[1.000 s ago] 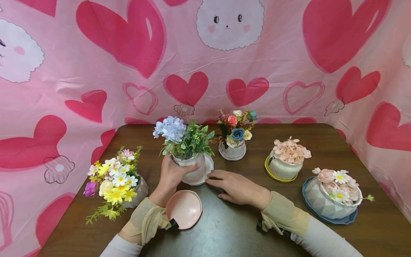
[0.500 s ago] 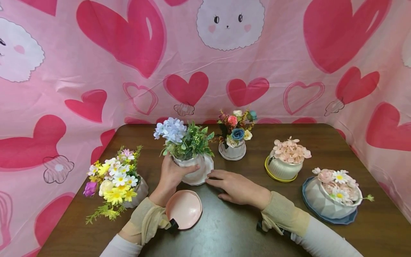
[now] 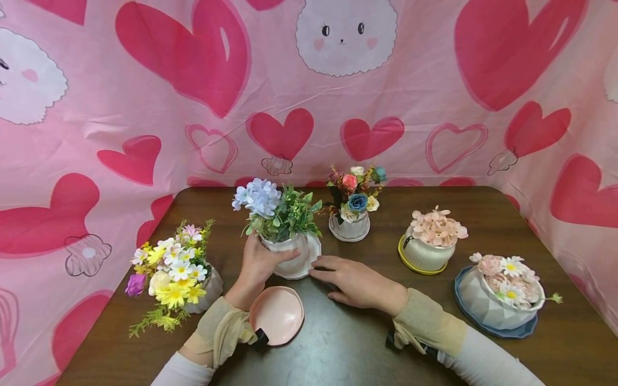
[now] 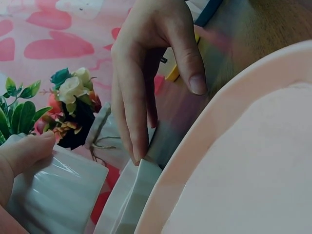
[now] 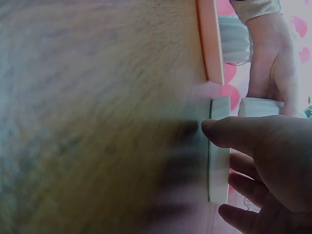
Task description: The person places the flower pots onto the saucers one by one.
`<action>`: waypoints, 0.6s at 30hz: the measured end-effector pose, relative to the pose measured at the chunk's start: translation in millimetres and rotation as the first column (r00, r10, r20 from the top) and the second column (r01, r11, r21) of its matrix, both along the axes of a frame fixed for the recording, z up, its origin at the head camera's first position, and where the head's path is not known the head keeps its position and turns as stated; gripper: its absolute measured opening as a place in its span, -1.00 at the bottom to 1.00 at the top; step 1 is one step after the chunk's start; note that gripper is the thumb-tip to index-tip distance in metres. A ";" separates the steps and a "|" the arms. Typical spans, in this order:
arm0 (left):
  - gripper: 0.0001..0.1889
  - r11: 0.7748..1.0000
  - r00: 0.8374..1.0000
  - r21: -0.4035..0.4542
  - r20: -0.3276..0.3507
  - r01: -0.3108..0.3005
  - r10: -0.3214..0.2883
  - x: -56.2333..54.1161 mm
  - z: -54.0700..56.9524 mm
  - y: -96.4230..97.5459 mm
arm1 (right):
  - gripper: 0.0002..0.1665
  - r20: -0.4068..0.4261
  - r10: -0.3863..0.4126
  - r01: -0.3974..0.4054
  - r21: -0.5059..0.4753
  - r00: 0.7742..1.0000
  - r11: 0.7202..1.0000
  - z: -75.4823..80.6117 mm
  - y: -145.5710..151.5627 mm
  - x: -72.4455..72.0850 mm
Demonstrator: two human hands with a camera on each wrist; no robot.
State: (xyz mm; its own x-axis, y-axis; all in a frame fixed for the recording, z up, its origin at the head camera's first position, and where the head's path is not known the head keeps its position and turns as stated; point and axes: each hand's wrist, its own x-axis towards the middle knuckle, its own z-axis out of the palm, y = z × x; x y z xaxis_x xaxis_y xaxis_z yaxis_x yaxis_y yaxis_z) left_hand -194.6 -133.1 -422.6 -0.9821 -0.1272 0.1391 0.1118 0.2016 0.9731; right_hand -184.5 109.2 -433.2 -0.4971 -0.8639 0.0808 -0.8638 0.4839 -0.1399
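Observation:
My left hand [image 3: 260,262] grips a white pot [image 3: 285,248] of blue flowers and green leaves [image 3: 277,206], its thumb across the front. Beneath the pot is a white saucer [image 3: 314,249]; in the right wrist view a narrow gap separates the pot [image 5: 261,106] from the saucer [image 5: 219,165]. My right hand [image 3: 359,281] lies at the saucer's right side. Its extended fingers touch the rim, as the left wrist view shows, and its thumb [image 4: 187,63] stays apart from it. Just in front, a pink saucer [image 3: 277,316] lies beside my left wrist.
A pot of yellow and white flowers [image 3: 178,268] leans at the left. Behind stands a pot of mixed roses [image 3: 354,203]. To the right are a peach-flowered pot [image 3: 429,249] on a yellow saucer and a faceted white pot [image 3: 502,300] on a blue saucer [image 3: 463,300].
The blue flowers and leaves have dipped slightly with the pot in my left hand. My right hand stays in the same place at the saucer's rim.

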 end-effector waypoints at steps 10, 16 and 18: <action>0.01 1.000 1.000 0.026 0.014 0.011 -0.012 -2.4 -3.5 1.5 | -0.29 0.003 -0.005 0.005 0.006 1.000 1.000 -1.0 -0.2 -0.6; 0.00 1.000 1.000 0.008 0.019 0.020 -0.021 -2.5 -3.5 2.0 | -0.29 -0.002 -0.002 0.002 0.001 1.000 1.000 -0.8 0.1 -0.4; 0.00 1.000 1.000 -0.001 0.025 0.019 -0.019 -2.9 -3.9 2.0 | -0.29 -0.005 -0.001 0.001 0.001 1.000 1.000 -0.7 0.3 -0.5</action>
State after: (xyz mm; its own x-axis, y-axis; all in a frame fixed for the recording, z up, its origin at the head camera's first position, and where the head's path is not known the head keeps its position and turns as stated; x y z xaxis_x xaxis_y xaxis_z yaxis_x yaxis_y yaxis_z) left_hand -197.4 -131.1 -426.6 -0.9875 -0.1079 0.1148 0.0914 0.2011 0.9753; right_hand -185.0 109.5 -433.9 -0.4977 -0.8634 0.0828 -0.8639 0.4851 -0.1352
